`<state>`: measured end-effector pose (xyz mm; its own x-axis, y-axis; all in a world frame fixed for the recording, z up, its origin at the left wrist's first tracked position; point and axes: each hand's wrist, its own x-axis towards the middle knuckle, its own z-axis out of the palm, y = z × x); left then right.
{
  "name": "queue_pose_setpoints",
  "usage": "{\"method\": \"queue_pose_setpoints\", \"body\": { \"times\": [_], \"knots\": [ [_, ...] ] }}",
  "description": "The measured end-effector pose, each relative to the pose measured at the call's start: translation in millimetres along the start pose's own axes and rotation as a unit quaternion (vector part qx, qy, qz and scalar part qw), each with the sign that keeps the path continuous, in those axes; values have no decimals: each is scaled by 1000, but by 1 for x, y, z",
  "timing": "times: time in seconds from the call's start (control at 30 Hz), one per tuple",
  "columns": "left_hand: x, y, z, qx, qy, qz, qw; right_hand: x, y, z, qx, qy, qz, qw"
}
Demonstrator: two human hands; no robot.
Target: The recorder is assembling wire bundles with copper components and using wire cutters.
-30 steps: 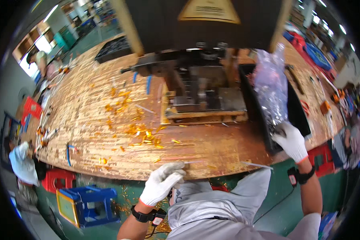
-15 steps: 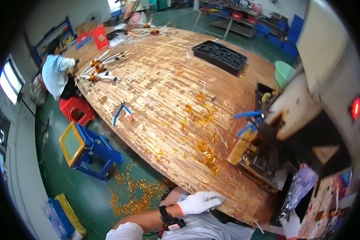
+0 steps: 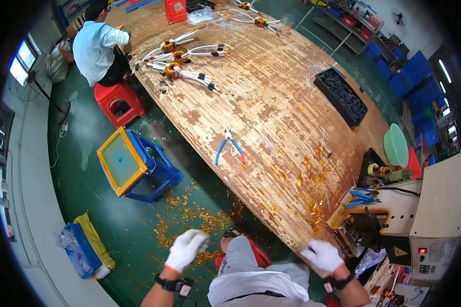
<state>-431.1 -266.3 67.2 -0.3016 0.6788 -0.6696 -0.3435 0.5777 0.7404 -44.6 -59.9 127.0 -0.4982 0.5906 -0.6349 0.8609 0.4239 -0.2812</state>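
Scattered over the machine-side part of the worn wooden table: orange clippings, with the nearest just beyond the right hand and alongside the machine. Probably left wherever dropped, given the loose spread; not laid out in any order.

About the right hand: white glove, at the near table edge, back of hand up, forearm in from the lower right, black wrist strap below the cuff. Bunched, blurred fingers; can't tell whether pinching anything, or whether touching the wood.

Well left of that: left hand, gloved, above the floor, apart from the table, near the knee. Loosely bent fingers, no object showing; can't tell how wide the grip. Forearm up from the lower edge, hand angled inward. Looks unbraced.

Further out on the table: blue-handled pliers, splayed, close to the edge, likely parked there for an easy grab. More blue-handled tools by the machine, likely for use at it. Toward the far side, black tray of dark pieces, presumably clear of the working area. Wired coils bunched near the co-worker, probably to suit that reach.

On the floor: more clippings, likely spilled off the edge.
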Motion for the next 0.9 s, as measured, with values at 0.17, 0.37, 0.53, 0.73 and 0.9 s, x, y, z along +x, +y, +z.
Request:
{"method": "queue_pose_setpoints", "body": {
  "times": [0.17,0.37,0.53,0.73,0.9],
  "knots": [
    [-53,-63,-86,-65,149,-84,983,123,-78,-23,7,-7,-104,995],
    [-94,-106,-137,-26,193,-184,963,253,-147,-49,71,179,-136,972],
    [-93,-66,-123,10,259,-160,952,342,-176,-72,58,175,-84,979],
    [-76,-62,-148,-17,273,-181,945,371,-189,-52,37,169,-65,983],
    [-51,-72,-201,-47,266,-178,946,364,-189,-62,42,184,-45,981]
  ]
}}
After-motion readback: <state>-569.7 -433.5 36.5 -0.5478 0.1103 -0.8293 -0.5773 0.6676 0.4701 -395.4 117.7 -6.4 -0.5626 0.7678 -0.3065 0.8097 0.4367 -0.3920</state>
